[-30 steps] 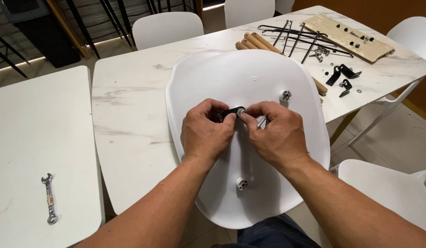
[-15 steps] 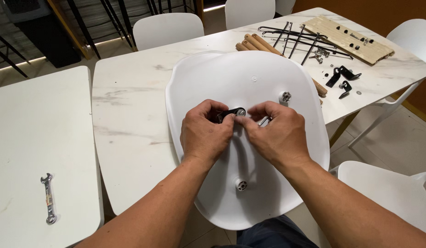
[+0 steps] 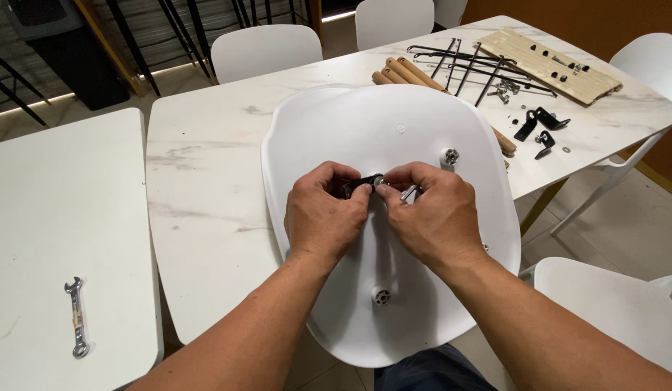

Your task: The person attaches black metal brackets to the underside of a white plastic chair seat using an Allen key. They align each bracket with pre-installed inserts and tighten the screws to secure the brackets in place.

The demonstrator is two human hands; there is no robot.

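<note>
— Pinching what? 
— Left hand (image 3: pixel 325 217) grips a black bracket (image 3: pixel 361 185) at its fingertips, on the white seat shell (image 3: pixel 394 130).
— Right hand (image 3: pixel 430 213)? 
— Just beside it, closed on the bolt (image 3: pixel 379 180).

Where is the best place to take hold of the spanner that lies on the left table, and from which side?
Grip the spanner at the middle of its slim shaft, coming straight down from above. It lies flat on the left table, alone, so fingers should pinch its two long edges; the wider ends are harder to pinch.
</note>
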